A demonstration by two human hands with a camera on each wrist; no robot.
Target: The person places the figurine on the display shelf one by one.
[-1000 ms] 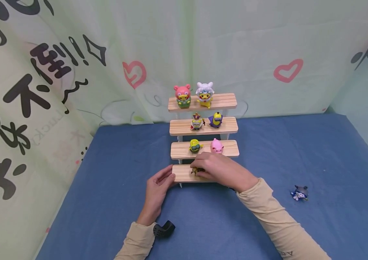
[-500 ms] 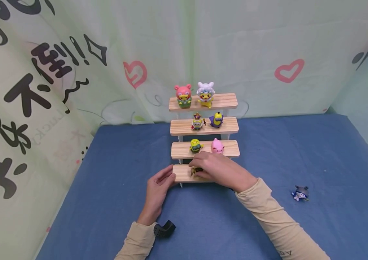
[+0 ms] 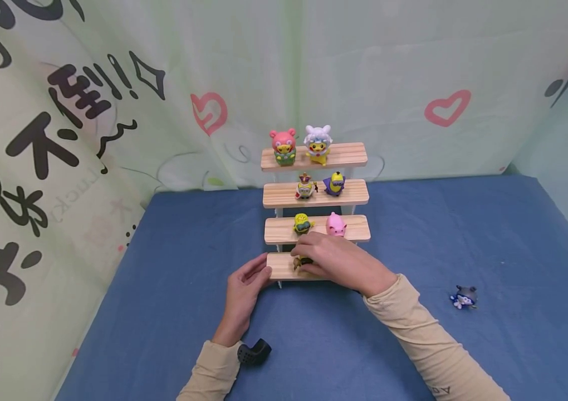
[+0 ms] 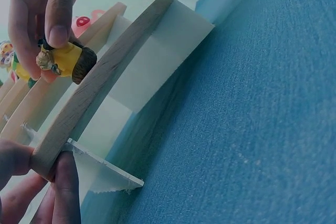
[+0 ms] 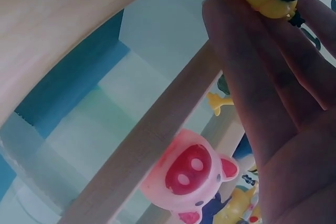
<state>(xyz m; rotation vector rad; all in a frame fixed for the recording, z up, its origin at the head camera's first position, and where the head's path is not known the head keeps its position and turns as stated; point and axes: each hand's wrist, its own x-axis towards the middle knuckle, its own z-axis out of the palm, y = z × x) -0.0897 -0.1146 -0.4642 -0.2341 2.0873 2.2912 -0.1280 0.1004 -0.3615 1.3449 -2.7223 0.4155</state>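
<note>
A four-step wooden display stand (image 3: 279, 273) carries toy figures on its upper boards. My left hand (image 3: 243, 292) grips the left end of the lowest board, thumb on one side and fingers beneath, as the left wrist view shows. Over that same board, my right hand (image 3: 339, 262) pinches a small yellow figurine (image 4: 68, 59) with a dark brown base between thumb and fingers. In the left wrist view its base is at the board's surface; whether it bears its weight there I cannot tell. Most of it is hidden by the right hand in the head view.
Behind the right hand, a pink pig figure (image 3: 335, 224) and a goggled yellow figure (image 3: 302, 224) occupy the second board. More figures stand higher, including a pink-hooded one (image 3: 283, 147). A dark-capped figure (image 3: 464, 298) lies on the blue cloth (image 3: 464, 239) to the right.
Both hands stay almost where they were. The small figurine has shifted and turned slightly in the right fingers, showing a bit more yellow.
</note>
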